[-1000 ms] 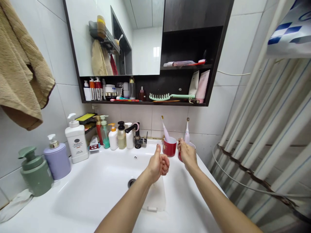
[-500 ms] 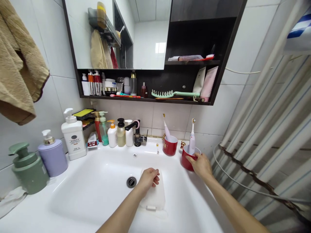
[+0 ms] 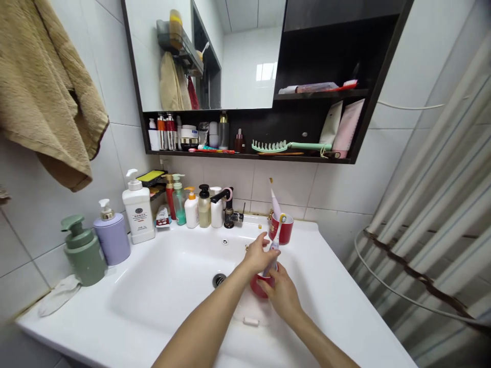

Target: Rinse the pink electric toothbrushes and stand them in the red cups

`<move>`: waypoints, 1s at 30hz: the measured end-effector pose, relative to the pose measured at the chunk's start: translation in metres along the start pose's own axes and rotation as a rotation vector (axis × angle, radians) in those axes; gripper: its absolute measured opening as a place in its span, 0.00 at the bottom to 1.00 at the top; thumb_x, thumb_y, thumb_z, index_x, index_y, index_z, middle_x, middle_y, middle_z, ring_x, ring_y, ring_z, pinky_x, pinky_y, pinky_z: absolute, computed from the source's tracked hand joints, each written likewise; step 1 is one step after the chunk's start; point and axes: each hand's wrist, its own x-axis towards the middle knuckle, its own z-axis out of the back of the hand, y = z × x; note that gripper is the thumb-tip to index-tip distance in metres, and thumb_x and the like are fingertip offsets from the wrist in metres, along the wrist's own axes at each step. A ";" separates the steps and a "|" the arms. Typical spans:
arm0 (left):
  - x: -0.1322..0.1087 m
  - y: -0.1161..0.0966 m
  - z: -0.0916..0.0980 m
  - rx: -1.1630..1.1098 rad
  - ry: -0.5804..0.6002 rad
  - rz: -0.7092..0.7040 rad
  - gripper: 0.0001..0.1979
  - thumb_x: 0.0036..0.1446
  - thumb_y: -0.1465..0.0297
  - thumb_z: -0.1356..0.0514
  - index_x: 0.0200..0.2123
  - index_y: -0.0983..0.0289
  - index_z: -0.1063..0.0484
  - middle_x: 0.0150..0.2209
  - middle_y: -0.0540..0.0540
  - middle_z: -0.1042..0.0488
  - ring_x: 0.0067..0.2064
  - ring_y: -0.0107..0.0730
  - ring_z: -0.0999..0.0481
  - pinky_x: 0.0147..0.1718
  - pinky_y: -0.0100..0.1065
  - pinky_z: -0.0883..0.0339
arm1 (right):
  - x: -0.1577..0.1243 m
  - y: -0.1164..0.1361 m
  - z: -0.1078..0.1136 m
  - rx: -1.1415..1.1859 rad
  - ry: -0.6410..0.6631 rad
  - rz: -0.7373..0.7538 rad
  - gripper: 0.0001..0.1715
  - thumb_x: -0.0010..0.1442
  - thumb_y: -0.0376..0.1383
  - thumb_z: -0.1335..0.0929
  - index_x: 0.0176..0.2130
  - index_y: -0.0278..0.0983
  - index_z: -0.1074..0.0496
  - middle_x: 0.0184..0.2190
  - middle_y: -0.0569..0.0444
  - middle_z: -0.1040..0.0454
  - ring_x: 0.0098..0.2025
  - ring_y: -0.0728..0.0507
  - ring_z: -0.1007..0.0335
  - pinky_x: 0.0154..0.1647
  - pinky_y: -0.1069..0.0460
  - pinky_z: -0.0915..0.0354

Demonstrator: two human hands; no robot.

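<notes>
My right hand [image 3: 283,292] is closed around a red cup [image 3: 258,287] held over the basin. An electric toothbrush [image 3: 280,231] with a pale handle leans up out of this cup, its head pointing up. My left hand [image 3: 258,254] is at the handle, thumb and fingers around it; part of the grip is hidden. Below the cup, a white box-like item with a small latch [image 3: 251,321] lies in the basin, mostly covered by my hands. Behind them, a second red cup [image 3: 286,230] stands on the sink's back ledge with another pale toothbrush [image 3: 274,200] in it.
The white sink [image 3: 161,301] has a dark drain [image 3: 219,279] and a black faucet [image 3: 229,209]. Several pump bottles line its left and back edges, including a green one [image 3: 82,253]. A mirror cabinet [image 3: 249,156] hangs above. White pipes [image 3: 433,204] stand at right.
My right hand has carried the red cup with its toothbrush leftward from the right ledge to over the basin. My left hand has risen to the toothbrush. The view has shifted slightly.
</notes>
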 end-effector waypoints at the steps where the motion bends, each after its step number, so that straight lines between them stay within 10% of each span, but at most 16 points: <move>1: 0.002 0.004 0.000 0.031 0.034 0.015 0.15 0.34 0.72 0.42 0.32 0.63 0.34 0.25 0.51 0.33 0.28 0.28 0.36 0.29 0.29 0.45 | 0.000 0.001 -0.004 0.011 0.008 0.004 0.04 0.43 0.34 0.40 0.22 0.37 0.37 0.31 0.51 0.39 0.32 0.45 0.40 0.30 0.53 0.43; 14: 0.005 -0.025 0.050 -0.488 -0.449 -0.060 0.10 0.37 0.66 0.44 0.27 0.65 0.36 0.21 0.47 0.35 0.24 0.21 0.38 0.26 0.24 0.45 | 0.008 -0.006 -0.021 0.059 0.082 -0.055 0.06 0.42 0.33 0.40 0.24 0.37 0.35 0.37 0.51 0.39 0.35 0.43 0.39 0.31 0.51 0.42; 20: -0.009 -0.021 0.044 -0.693 -0.368 0.119 0.12 0.38 0.63 0.44 0.23 0.66 0.39 0.17 0.47 0.36 0.20 0.20 0.37 0.21 0.24 0.44 | 0.007 -0.005 0.013 0.309 0.055 -0.152 0.13 0.46 0.35 0.43 0.35 0.37 0.38 0.47 0.48 0.46 0.49 0.42 0.51 0.43 0.49 0.48; 24: -0.017 -0.015 0.024 -0.820 -0.259 0.265 0.12 0.39 0.65 0.44 0.24 0.67 0.40 0.19 0.49 0.35 0.23 0.23 0.33 0.22 0.25 0.42 | -0.007 0.017 0.028 0.748 0.381 -0.270 0.20 0.49 0.43 0.45 0.42 0.39 0.47 0.34 0.52 0.36 0.31 0.47 0.37 0.29 0.52 0.40; 30: -0.017 -0.008 0.015 -0.811 -0.231 0.362 0.11 0.43 0.65 0.48 0.27 0.68 0.38 0.20 0.53 0.33 0.23 0.25 0.32 0.25 0.28 0.40 | -0.020 0.027 0.016 0.891 0.545 -0.363 0.11 0.50 0.42 0.44 0.26 0.36 0.44 0.18 0.62 0.42 0.15 0.55 0.46 0.17 0.57 0.46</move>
